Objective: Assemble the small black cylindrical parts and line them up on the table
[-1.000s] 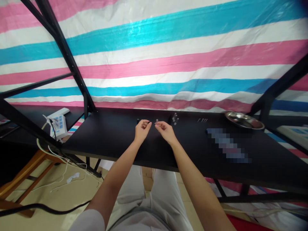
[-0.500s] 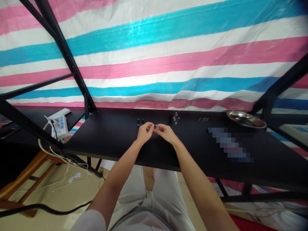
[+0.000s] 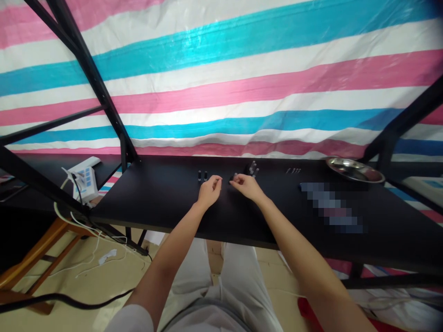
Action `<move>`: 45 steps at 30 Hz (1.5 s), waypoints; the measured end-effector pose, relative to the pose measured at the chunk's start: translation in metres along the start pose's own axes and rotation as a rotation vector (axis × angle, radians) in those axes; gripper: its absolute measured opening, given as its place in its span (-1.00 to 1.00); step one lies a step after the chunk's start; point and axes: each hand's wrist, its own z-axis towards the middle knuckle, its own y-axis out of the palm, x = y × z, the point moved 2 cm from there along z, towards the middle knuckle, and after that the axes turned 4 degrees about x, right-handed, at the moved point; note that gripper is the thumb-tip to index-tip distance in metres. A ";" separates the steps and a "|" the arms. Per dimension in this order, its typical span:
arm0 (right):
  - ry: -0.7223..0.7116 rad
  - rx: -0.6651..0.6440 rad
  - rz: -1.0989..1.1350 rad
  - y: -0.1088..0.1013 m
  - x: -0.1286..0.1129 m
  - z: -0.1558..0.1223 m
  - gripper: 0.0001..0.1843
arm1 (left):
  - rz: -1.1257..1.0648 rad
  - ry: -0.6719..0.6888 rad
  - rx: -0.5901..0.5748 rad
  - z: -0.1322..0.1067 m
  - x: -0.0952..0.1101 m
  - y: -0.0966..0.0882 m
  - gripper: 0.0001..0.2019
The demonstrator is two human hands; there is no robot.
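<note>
My left hand (image 3: 210, 191) is over the middle of the black table, fingers curled in toward the thumb. What it pinches, if anything, is too small to make out. My right hand (image 3: 247, 186) is a short way to the right, thumb and fingers drawn together. A small dark piece (image 3: 232, 178) shows at its fingertips, too blurred to name. Just beyond my left hand, two small dark cylinders (image 3: 200, 175) stand upright side by side. Behind my right hand sits a group of small grey and dark cylinders (image 3: 253, 166), partly covered by it.
Several tiny pale pieces (image 3: 293, 170) lie in a row farther right. A shiny metal dish (image 3: 356, 171) stands at the table's right back, with a pixelated bluish strip (image 3: 330, 207) before it. A white power strip (image 3: 85, 182) with cables is at the left, beside a black metal frame (image 3: 100, 92).
My hands were together with a small dark item between the fingertips. Now my right hand has drawn away to the right, toward the group of cylinders; my left hand has hardly moved.
</note>
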 end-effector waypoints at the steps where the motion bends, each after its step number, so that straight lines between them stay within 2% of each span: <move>1: 0.032 0.020 -0.079 -0.007 0.005 0.003 -0.78 | 0.008 0.005 -0.007 0.000 0.001 0.000 -0.81; 6: 0.213 0.115 -0.333 -0.032 0.027 0.010 -0.85 | 0.073 0.011 -0.049 -0.002 0.003 0.001 -0.80; 10: 0.284 0.165 -0.382 -0.033 0.038 0.008 -0.83 | 0.099 0.001 -0.062 -0.003 0.002 0.001 -0.79; 14: 0.282 0.202 -0.379 -0.026 0.044 0.003 -0.81 | 0.099 0.026 -0.067 -0.003 0.003 0.000 -0.80; 20: 0.207 0.236 -0.328 -0.023 0.050 0.002 -0.78 | 0.100 0.024 -0.075 -0.003 0.005 0.000 -0.80; 28: 0.220 0.240 -0.273 -0.020 0.060 0.000 -0.79 | 0.085 0.032 -0.064 -0.003 0.006 0.000 -0.80; 42: 0.390 0.301 -0.398 -0.031 0.059 -0.004 -0.78 | 0.083 0.023 -0.078 -0.004 0.007 0.001 -0.81; 45: 0.401 0.298 -0.427 -0.030 0.064 -0.002 -0.77 | 0.057 -0.002 -0.004 -0.003 0.010 -0.002 -0.77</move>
